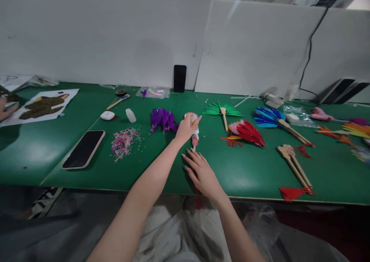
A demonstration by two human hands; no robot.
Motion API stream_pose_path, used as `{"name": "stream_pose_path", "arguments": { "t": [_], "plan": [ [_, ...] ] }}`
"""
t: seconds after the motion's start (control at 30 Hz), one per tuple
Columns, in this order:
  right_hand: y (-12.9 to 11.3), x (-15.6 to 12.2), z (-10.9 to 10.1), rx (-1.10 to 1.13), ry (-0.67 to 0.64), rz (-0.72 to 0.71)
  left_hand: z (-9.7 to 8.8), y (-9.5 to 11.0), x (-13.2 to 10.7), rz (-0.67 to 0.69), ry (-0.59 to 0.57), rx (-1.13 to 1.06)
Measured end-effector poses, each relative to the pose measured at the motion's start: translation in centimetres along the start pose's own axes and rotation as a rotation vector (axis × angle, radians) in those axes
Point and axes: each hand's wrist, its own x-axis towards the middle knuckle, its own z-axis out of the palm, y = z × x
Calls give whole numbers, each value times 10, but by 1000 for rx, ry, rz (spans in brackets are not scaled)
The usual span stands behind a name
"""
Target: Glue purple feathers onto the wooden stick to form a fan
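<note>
My left hand [186,128] is closed round a small glue bottle [195,135], tilted so its pinkish tip points down at the green table [254,169]. Just below it, my right hand [202,171] rests on the table with the fingers pressed over a wooden fan handle, which is mostly hidden beneath them. A red tassel [198,200] from that handle hangs over the table's front edge. The bottle tip sits right above my right fingertips.
Left of my hands lie purple feathers [162,119], a confetti pile [125,140], a phone [83,149] and a white case [107,115]. On the right are green [222,110], red [247,133] and blue [268,117] feather fans and spare handles [295,165]. Another person's hand [5,108] is at far left.
</note>
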Motion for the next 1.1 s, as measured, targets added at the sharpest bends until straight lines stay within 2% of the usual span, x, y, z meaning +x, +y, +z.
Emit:
{"name": "stream_pose_path", "arguments": {
  "t": [0.2, 0.33, 0.43, 0.6, 0.73, 0.87, 1.0, 1.1],
  "plan": [
    [-1, 0, -1, 2, -1, 4, 0, -1, 0, 8, 33, 8],
    [-1, 0, 0, -3, -1, 0, -1, -1, 1, 21, -14, 22],
    [0, 0, 0, 7, 13, -9, -2, -2, 1, 11, 31, 22],
    [-1, 0, -1, 15, 24, -14, -3, -4, 2, 33, -102, 15],
    [-2, 0, -1, 24, 33, -18, -4, -4, 2, 30, -57, 3],
    [-2, 0, -2, 21, 21, -12, -5, -5, 2, 76, -143, -46],
    [-1, 0, -1, 17, 9, -5, -5, -4, 2, 69, -111, -52],
    [0, 0, 0, 14, 12, -5, -4, -2, 2, 108, -146, -64]
  ]
}}
